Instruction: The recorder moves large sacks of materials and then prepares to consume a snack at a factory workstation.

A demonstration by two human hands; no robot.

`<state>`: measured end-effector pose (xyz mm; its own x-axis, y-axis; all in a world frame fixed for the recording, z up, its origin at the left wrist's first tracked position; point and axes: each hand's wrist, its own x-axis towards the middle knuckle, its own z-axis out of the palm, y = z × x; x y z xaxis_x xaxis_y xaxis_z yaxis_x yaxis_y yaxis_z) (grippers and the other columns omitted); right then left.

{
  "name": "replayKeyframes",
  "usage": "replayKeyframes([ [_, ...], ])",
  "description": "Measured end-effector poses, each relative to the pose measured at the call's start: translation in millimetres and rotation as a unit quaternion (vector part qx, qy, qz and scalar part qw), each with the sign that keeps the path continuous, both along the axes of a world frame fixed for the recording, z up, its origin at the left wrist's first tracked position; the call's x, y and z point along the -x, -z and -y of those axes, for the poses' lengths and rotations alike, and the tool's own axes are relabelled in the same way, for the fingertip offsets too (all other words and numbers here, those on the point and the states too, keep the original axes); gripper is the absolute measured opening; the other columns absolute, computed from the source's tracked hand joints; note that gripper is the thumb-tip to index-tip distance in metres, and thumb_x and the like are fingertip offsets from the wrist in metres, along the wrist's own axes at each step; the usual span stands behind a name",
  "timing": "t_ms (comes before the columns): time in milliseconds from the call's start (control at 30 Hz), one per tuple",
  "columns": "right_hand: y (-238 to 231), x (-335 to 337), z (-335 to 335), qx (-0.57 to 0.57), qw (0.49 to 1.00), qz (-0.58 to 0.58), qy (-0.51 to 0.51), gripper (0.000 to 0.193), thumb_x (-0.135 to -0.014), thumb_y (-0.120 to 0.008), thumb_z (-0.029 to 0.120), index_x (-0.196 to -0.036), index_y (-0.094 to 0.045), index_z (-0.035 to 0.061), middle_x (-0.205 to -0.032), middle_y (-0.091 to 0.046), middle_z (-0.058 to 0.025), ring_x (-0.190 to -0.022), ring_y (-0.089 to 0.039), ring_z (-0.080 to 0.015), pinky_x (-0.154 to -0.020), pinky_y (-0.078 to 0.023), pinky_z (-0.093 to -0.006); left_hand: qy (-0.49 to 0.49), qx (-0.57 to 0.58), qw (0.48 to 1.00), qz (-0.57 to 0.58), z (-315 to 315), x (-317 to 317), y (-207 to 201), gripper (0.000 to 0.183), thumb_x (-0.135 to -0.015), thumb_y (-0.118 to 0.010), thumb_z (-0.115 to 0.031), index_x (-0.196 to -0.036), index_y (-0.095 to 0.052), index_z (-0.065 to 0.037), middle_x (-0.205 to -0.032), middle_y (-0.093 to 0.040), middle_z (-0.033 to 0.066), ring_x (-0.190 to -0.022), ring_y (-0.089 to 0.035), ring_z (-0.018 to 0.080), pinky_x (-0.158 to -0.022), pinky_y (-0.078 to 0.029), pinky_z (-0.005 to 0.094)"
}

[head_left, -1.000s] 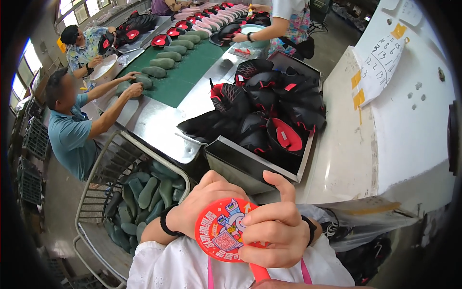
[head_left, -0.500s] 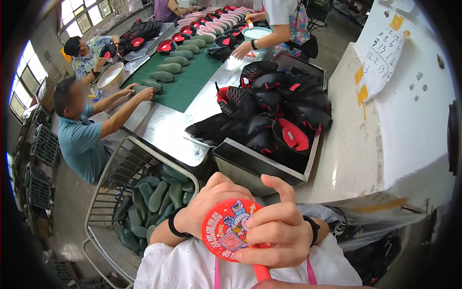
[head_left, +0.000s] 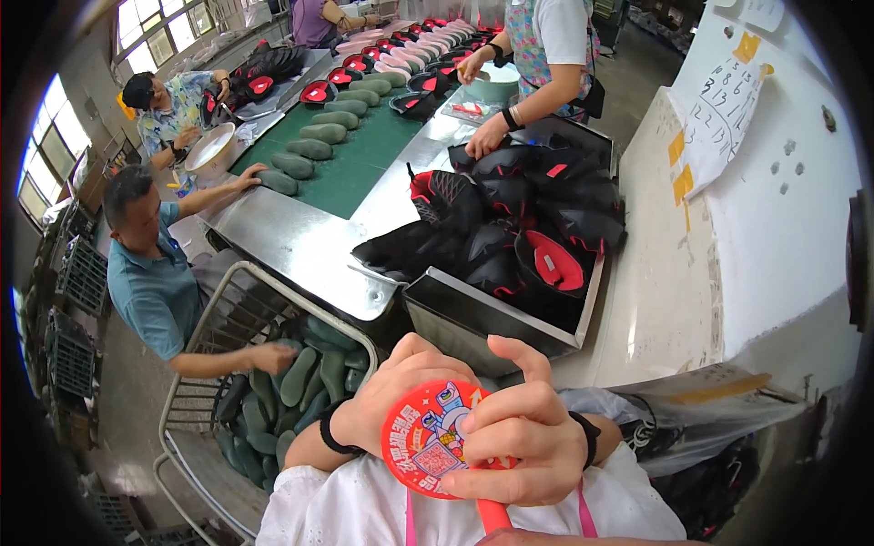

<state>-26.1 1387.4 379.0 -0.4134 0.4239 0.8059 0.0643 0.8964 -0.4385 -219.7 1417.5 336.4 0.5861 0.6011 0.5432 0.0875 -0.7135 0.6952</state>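
Close to my chest, both hands hold a round red fan [head_left: 426,437] with a colourful printed face and an orange-red handle. My left hand [head_left: 391,391] sits behind its left edge, fingers curled. My right hand [head_left: 523,437] wraps over the fan's right side, thumb raised and fingers across the print. A black band is on each wrist. Just beyond my hands stands a metal bin [head_left: 473,314] piled with black and red shoe uppers [head_left: 510,227].
A steel table with a green belt [head_left: 350,164] carries green shoe lasts and red-lined uppers. A person in a teal shirt [head_left: 150,282] reaches into a wire cart of green lasts [head_left: 282,391]. Other workers stand along the belt. A white machine housing [head_left: 765,227] fills the right.
My head view has shifted down and right, so the table and workers sit higher and more to the right. The fan stays gripped in both hands. The teal-shirted person now reaches into the cart.
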Motion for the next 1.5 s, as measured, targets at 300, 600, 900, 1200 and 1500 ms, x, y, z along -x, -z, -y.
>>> replayKeyframes([
  [300, -2, 1, -1, 0.009, 1.000, 0.013, -0.009, 0.018, -0.067, -0.074, 0.017, -0.085, -0.070, 0.0207, -0.080, -0.055, 0.0042, -0.088, -0.055, -0.0140, -0.103, -0.032, -0.0612, 0.004, 0.002, 1.000, -0.004, -1, 2, -4, 0.069, -0.049, -0.088, -0.027, -0.110, -0.062, -0.009, -0.111, -0.063, 0.0040, -0.091, -0.051, 0.0208, -0.081, -0.040, 0.0302],
  [600, 0, 3, -4, 0.011, 1.000, 0.014, -0.014, 0.019, -0.067, -0.074, 0.015, -0.084, -0.071, 0.0212, -0.079, -0.054, 0.0044, -0.087, -0.055, -0.0141, -0.103, -0.032, -0.0609, 0.006, 0.003, 1.000, 0.008, -3, 4, -2, 0.071, -0.052, -0.088, -0.026, -0.114, -0.060, -0.007, -0.112, -0.063, 0.0062, -0.090, -0.053, 0.0219, -0.080, -0.041, 0.0310],
  [900, 1, 4, -6, 0.024, 1.000, 0.014, -0.009, 0.022, -0.064, -0.076, 0.016, -0.085, -0.070, 0.0212, -0.079, -0.054, 0.0048, -0.087, -0.055, -0.0141, -0.104, -0.031, -0.0601, 0.006, 0.003, 0.999, 0.034, -6, 3, 4, 0.072, -0.052, -0.089, -0.026, -0.114, -0.060, -0.007, -0.113, -0.062, 0.0062, -0.091, -0.052, 0.0228, -0.080, -0.042, 0.0317],
  [1200, 3, 4, -9, 0.040, 0.999, 0.010, 0.003, 0.023, -0.067, -0.077, 0.016, -0.090, -0.071, 0.0189, -0.080, -0.054, 0.0045, -0.086, -0.054, -0.0166, -0.106, -0.028, -0.0573, 0.013, 0.041, 0.999, 0.016, -8, 6, 9, 0.076, -0.050, -0.089, -0.029, -0.116, -0.059, -0.008, -0.114, -0.061, 0.0059, -0.092, -0.050, 0.0229, -0.080, -0.042, 0.0319],
  [1500, 1, 2, -9, 0.063, 0.998, 0.002, -0.014, 0.024, -0.069, -0.076, 0.018, -0.093, -0.073, 0.0177, -0.081, -0.056, 0.0039, -0.087, -0.055, -0.0168, -0.108, -0.025, -0.0551, 0.031, 0.088, 0.995, 0.021, -8, 8, 13, 0.074, -0.051, -0.089, -0.030, -0.116, -0.059, -0.009, -0.115, -0.061, 0.0057, -0.094, -0.050, 0.0223, -0.081, -0.041, 0.0320],
])
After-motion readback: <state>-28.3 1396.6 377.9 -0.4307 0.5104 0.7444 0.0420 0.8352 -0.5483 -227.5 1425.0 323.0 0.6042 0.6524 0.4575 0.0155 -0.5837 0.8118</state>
